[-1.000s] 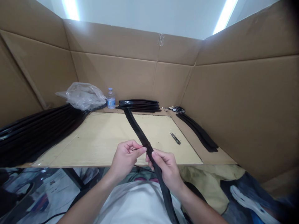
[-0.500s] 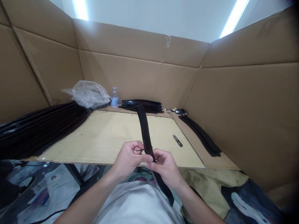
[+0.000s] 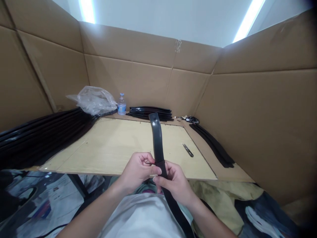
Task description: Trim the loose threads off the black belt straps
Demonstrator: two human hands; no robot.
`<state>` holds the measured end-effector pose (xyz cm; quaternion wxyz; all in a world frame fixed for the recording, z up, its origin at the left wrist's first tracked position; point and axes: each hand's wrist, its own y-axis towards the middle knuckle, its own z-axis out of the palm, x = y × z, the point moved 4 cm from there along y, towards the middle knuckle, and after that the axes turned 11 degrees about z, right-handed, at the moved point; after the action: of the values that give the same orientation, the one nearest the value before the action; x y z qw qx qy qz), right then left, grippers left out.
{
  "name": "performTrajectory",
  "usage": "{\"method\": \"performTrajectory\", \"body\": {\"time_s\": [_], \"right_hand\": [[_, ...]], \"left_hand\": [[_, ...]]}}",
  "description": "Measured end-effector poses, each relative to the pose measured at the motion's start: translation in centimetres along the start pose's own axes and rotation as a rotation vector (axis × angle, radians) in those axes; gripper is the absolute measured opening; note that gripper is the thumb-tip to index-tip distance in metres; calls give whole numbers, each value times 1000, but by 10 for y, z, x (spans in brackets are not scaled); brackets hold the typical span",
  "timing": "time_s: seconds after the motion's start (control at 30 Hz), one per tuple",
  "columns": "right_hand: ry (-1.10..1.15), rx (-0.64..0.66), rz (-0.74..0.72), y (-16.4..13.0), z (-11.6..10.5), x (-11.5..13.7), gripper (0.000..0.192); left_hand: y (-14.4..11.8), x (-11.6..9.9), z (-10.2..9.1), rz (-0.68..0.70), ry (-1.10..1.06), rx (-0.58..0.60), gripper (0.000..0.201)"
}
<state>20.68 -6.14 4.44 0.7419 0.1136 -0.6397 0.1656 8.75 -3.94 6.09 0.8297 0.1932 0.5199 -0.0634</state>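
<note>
A long black strap stands up between my hands, its glossy upper end with a small hole near the tip, its lower part matte and trailing over my lap. Around its middle runs a band or seam where the glossy part meets the matte one. My left hand pinches the strap's left edge there, with a thin dark bit showing at the fingers that I cannot make out. Just lower, my right hand grips the strap from the right, thumb in front and fingers behind. Thread snips lie on the board to the right.
A pale board covers the table. Black strips are stacked at left, at the back and at right. A plastic bag and a water bottle stand at the back left. Cardboard walls surround the table.
The strap has turned so its glossy face shows instead of the dull one, and its upper end has shifted slightly right. Both hands keep their hold on it.
</note>
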Motion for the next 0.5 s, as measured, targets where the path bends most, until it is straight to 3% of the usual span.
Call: {"method": "performTrajectory", "body": {"time_s": [0.37, 0.43, 0.5], "right_hand": [[-100, -158, -129, -3, -4, 3, 39], [-109, -127, -145, -2, -3, 2, 33], [-63, -9, -97, 2, -1, -2, 26]], "left_hand": [[3, 12, -2, -30, -60, -37, 37], [6, 13, -7, -31, -59, -60, 36], [10, 12, -15, -21, -58, -92, 36]]}}
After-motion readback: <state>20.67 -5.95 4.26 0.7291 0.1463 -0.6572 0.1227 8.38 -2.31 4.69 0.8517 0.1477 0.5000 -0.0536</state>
